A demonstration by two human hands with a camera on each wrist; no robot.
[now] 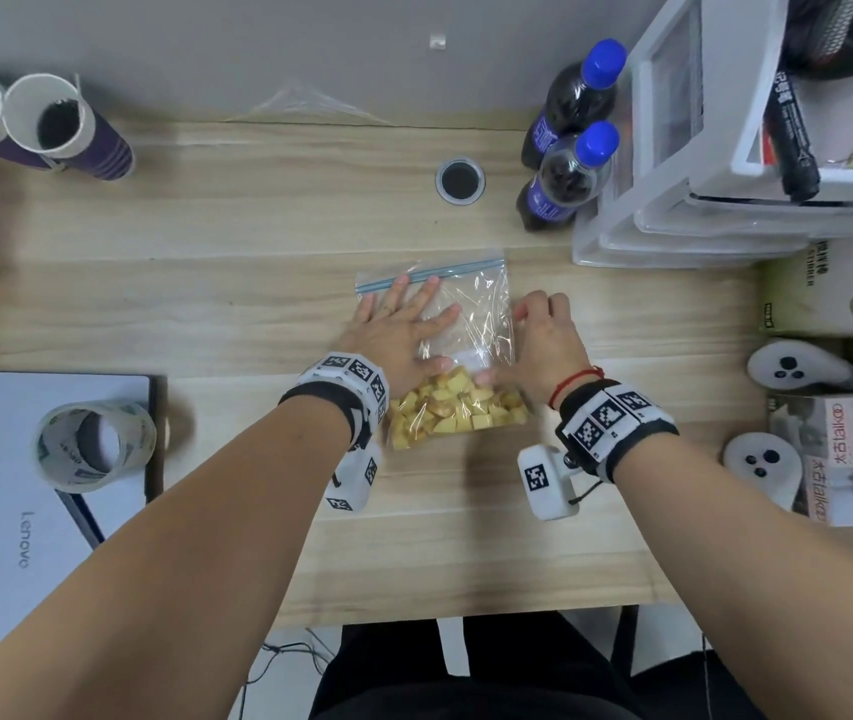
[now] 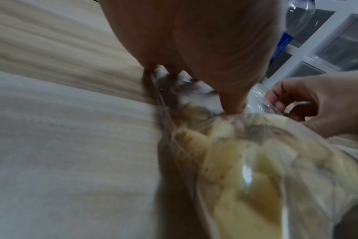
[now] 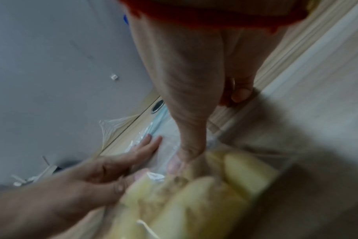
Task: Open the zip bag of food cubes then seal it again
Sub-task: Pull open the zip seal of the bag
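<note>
The clear zip bag (image 1: 471, 309) lies flat at mid-table, its blue zip strip (image 1: 429, 275) at the far end. Yellow food cubes (image 1: 458, 410) are bunched at the near end; they appear blurred in the wrist views (image 2: 245, 161) (image 3: 194, 194). My left hand (image 1: 403, 324) rests flat on the bag's empty upper left part, fingers spread, thumb by the cubes. My right hand (image 1: 543, 335) sits at the bag's right edge with fingers curled. Its thumb (image 3: 186, 155) presses the plastic just beyond the cubes. Whether the zip is sealed cannot be told.
Two dark bottles with blue caps (image 1: 569, 148) and a white drawer unit (image 1: 699, 174) stand at the back right. A cable hole (image 1: 459, 180) lies beyond the bag. Paper cups (image 1: 65, 127), a tape roll (image 1: 94, 444) and a laptop (image 1: 24, 511) sit at the left, white controllers (image 1: 798, 366) at the right.
</note>
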